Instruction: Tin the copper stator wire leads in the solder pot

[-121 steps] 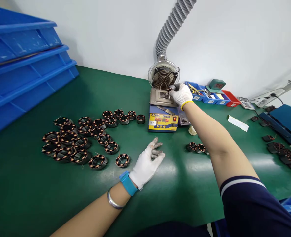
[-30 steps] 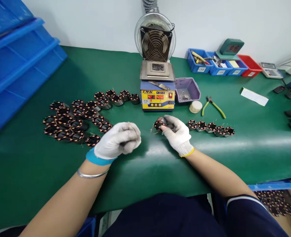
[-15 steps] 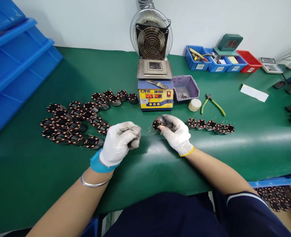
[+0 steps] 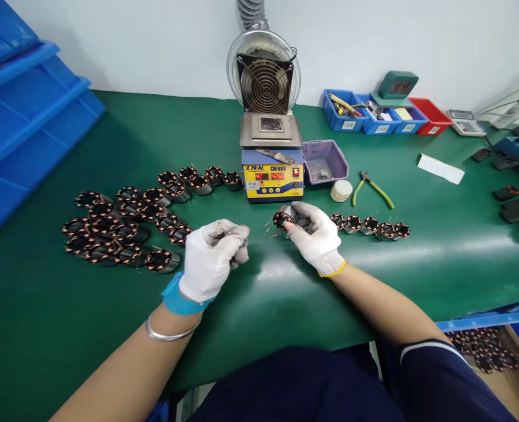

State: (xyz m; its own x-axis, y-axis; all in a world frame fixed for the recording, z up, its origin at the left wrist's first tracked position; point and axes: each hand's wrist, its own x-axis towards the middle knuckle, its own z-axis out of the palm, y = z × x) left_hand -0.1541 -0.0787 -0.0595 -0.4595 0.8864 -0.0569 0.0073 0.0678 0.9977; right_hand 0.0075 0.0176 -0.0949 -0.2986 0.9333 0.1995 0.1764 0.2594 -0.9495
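Observation:
My right hand (image 4: 312, 233), in a white glove, grips a motor stator (image 4: 282, 219) with copper windings. Thin wire ends stick out from the stator's left side. Level with it on the left is my gloved left hand (image 4: 217, 253), its fingers curled and pressed together; whether anything is pinched in them is hidden. Beyond the hands stands a yellow and blue solder pot (image 4: 272, 181) with a lit display and a knife-like metal blade (image 4: 277, 156) lying on it. Many stators (image 4: 129, 225) cluster beside my left hand, and a short row of stators (image 4: 370, 225) runs right of my right hand.
Green-handled cutters (image 4: 372, 190), a round whitish block (image 4: 341, 191) and a purple bin (image 4: 325, 163) lie right of the pot. Small blue bins (image 4: 345, 120) and a red bin (image 4: 428, 117) line the wall. Blue crates (image 4: 30, 129) rise at the left; a fan (image 4: 265, 85) stands behind the pot.
The camera view has shifted slightly, so the table things appear a little lower and further left. Both hands keep nearly the same pose, the stator still in my right hand.

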